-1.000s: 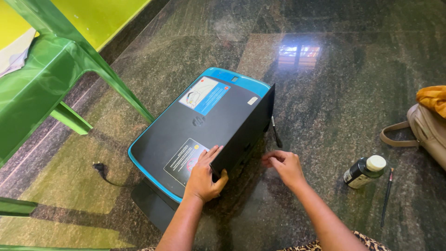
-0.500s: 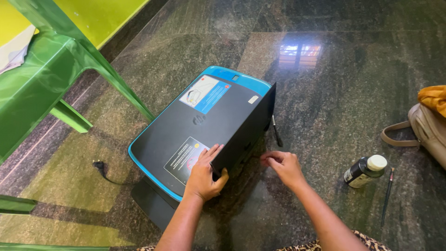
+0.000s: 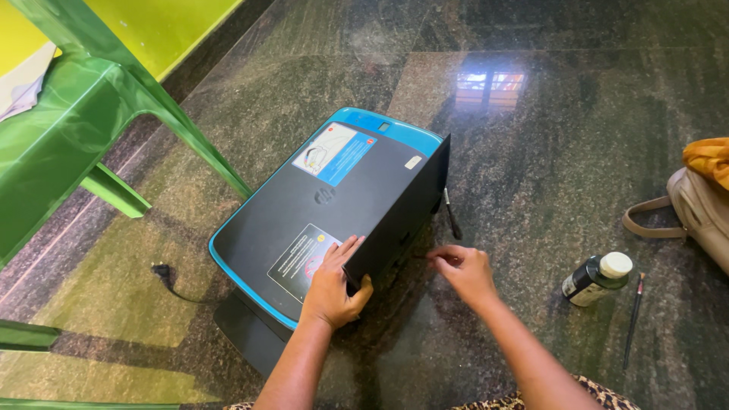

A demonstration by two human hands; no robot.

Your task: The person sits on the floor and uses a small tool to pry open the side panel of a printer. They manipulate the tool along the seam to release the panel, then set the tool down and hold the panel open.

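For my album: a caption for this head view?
Left hand steadies a black-and-blue printer on its side; right hand reaches beside it.

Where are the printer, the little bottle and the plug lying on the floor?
printer point(image 3: 304, 220): head view, on its black top panel.
bottle point(image 3: 588, 282): head view, on its dark body below the white cap.
plug point(image 3: 161, 271): head view, on the black plug head.

The green chair at ten o'clock is cut off by the top and left edges, and the bag at three o'clock runs off the right edge. The right hand hides whatever its fingertips pinch beside the printer. The printer's far side cannot be seen, and its sticker print is too small to tell.
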